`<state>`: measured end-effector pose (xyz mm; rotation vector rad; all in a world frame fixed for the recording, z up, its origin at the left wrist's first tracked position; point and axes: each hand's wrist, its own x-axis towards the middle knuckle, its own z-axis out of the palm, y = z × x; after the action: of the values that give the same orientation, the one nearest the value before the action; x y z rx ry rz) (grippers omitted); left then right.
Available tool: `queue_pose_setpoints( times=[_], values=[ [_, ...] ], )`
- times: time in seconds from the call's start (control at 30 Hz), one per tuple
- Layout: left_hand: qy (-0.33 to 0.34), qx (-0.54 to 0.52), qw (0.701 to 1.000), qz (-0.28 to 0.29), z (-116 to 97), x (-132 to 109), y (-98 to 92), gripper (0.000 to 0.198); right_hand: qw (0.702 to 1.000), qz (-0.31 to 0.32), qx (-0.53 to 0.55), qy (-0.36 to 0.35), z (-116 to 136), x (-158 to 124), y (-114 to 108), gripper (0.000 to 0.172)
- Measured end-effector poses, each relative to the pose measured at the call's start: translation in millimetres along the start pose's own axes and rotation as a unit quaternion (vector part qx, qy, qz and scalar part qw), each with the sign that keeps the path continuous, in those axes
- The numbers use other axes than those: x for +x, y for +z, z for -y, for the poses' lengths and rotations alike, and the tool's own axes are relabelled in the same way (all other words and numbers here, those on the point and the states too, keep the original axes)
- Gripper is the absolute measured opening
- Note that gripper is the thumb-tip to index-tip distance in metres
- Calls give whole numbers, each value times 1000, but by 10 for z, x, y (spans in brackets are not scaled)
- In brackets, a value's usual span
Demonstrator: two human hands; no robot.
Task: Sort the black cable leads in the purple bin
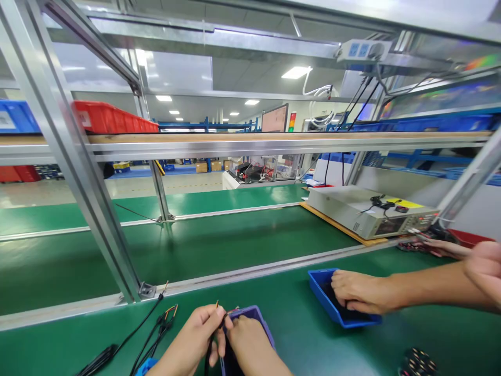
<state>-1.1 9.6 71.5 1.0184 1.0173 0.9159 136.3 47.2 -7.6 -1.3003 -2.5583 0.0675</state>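
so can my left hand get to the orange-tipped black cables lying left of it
Probably yes: your left hand is beside the orange-tipped black cables, with nothing visible between, though it holds a thin black cable.

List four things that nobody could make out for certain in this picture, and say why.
All in the head view:
1. What the right hand touches inside the purple tray: the hand itself hides its fingertips.
2. Full contents of the blue tray: a co-worker's hand covers part.
3. Whole shape of the round black item: bottom edge cuts it off.
4. Markings on the grey instrument: too small and blurred.
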Motion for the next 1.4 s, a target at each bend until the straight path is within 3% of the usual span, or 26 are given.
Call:
queue_pose_setpoints(
  times=[0.17, 0.37, 0.5, 0.67, 0.8, 0.93, 1.4],
  values=[
    [16, -90, 996, 14, -22, 16, 29, 45, 999, -14, 43, -5, -82, -146, -162, 23],
    [28, -97, 994, 42, 87, 52, 69, 35, 984, -77, 160, 21, -95, -357, -523, 24],
    [35, -60, 998, 6, 157, 72, 111, 42, 908, -179, 372, 69, -94, -424, -590, 16],
    [52, 7, 999, -12, 211, 90, 97, 44, 853, -282, 425, 114, -108, -512, -625, 25],
    [64, 45, 997, 9, 212, 82, 83, 44, 876, -284, 384, 69, -125, -550, -691, 15],
    [60, 56, 997, 10, 177, 50, 106, 39, 898, -278, 338, 35, -116, -560, -725, 18],
    [92, 50, 994, 17, 230, 49, 115, 35, 905, -338, 253, -58, -65, -509, -803, 21]
  ],
)
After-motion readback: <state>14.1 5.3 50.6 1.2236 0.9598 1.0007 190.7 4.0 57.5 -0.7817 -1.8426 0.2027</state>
